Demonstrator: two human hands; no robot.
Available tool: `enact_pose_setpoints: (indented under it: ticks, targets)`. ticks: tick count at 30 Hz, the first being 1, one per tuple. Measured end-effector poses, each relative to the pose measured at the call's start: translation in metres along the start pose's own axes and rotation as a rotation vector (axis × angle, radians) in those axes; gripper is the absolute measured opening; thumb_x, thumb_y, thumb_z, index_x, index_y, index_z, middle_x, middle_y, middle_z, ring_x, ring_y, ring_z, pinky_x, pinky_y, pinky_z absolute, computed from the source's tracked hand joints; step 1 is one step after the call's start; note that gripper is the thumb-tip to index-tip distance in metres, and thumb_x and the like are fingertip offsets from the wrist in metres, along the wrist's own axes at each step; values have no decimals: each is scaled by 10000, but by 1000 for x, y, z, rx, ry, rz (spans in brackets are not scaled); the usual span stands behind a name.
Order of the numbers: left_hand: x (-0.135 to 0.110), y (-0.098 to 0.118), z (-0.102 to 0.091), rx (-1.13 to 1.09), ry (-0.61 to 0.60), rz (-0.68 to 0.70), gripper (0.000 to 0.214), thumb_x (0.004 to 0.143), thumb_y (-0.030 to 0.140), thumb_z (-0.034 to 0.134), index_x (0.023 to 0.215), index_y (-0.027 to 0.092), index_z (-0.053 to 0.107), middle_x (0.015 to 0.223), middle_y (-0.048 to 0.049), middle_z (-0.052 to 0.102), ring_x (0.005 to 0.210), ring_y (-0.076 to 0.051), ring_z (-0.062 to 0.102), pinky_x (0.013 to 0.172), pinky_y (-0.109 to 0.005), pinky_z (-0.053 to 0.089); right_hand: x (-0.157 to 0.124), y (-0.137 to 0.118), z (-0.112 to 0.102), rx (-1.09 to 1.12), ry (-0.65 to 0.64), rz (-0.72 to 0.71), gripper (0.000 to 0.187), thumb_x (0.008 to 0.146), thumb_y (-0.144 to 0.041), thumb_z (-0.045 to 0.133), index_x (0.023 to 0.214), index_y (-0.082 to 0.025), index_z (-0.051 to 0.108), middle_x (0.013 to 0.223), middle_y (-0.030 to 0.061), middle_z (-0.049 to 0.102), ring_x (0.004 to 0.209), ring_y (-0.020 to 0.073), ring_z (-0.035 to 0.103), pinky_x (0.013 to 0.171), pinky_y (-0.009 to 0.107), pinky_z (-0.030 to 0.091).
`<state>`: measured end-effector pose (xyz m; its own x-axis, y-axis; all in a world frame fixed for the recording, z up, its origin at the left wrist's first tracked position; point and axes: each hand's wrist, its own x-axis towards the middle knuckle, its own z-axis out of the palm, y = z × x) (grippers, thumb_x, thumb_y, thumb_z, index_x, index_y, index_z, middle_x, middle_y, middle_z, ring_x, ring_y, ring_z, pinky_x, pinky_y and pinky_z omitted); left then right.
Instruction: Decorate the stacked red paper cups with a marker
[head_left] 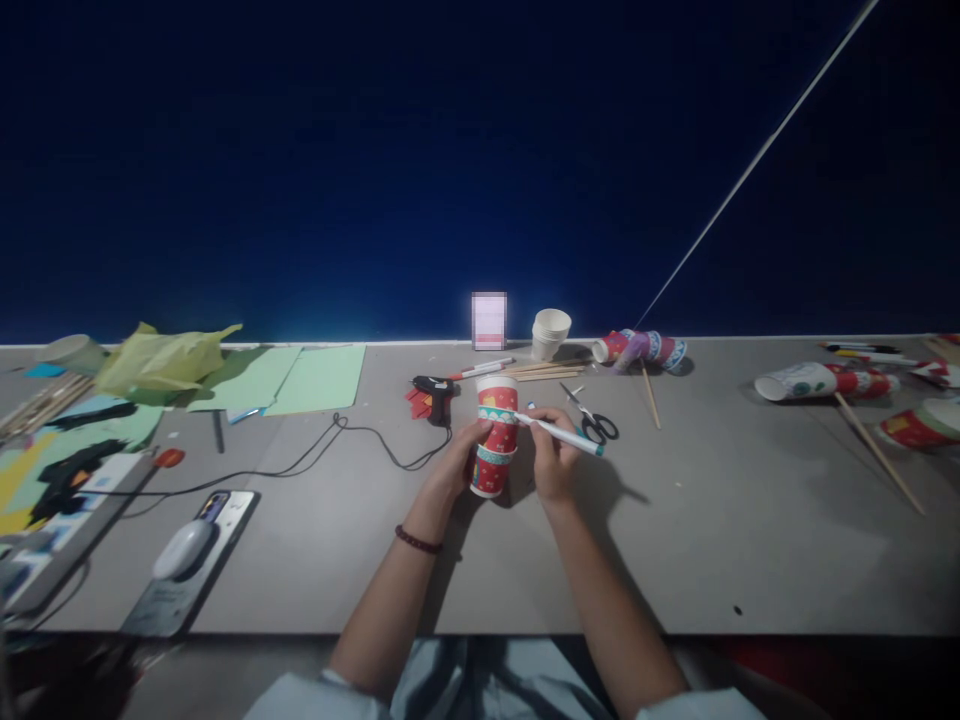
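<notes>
My left hand (463, 455) is wrapped round the side of two red paper cups (496, 430) joined in a column, patterned with teal and white bands. The column stands nearly upright above the table. In my right hand (556, 460) is a white marker pen (566, 434) with a teal end, gripped like a writing tool. Its tip points left and meets or nearly meets the teal band of the upper cup; I cannot tell if they touch. Just behind the cups lies a black and red glue gun (435, 395). Black-handled scissors (592, 418) rest right of my right hand.
White cups (550, 333) stand at the back beside wooden sticks (551, 371). Decorated cup pieces (645, 349) with sticks lie to the right. Leftward are green paper (319, 380), a yellow bag (161, 362), a power strip (82, 530), a phone (169, 605) and a trailing cord (285, 468).
</notes>
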<state>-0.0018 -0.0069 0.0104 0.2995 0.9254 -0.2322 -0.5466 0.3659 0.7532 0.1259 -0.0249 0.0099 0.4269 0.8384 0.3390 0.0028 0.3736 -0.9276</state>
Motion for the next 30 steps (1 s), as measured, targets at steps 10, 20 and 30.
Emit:
enact_pose_setpoints:
  ticks: [10, 20, 30]
  targets:
    - [2, -1, -2, -18, 18, -14, 387, 664, 365, 792, 931, 86, 760, 907, -144, 761, 935, -300, 700, 823, -332, 511, 0, 0, 0, 21, -1, 5, 70, 802, -283, 566, 809, -229, 609, 822, 11, 668, 862, 210, 662, 832, 367, 518]
    - [2, -2, -2, -2, 16, -14, 404, 660, 379, 797, 933, 83, 758, 918, -142, 760, 883, -275, 706, 797, -318, 518, 0, 1, 0, 34, -7, -7, 63, 807, -261, 558, 802, -219, 605, 816, 14, 661, 868, 208, 660, 850, 379, 519]
    - [2, -1, -3, -22, 10, -27, 417, 675, 369, 790, 966, 73, 752, 900, -146, 760, 912, -286, 706, 813, -314, 512, 1, 2, 0, 55, -1, -13, 63, 805, -261, 561, 789, -221, 607, 806, 11, 663, 862, 209, 661, 857, 387, 518]
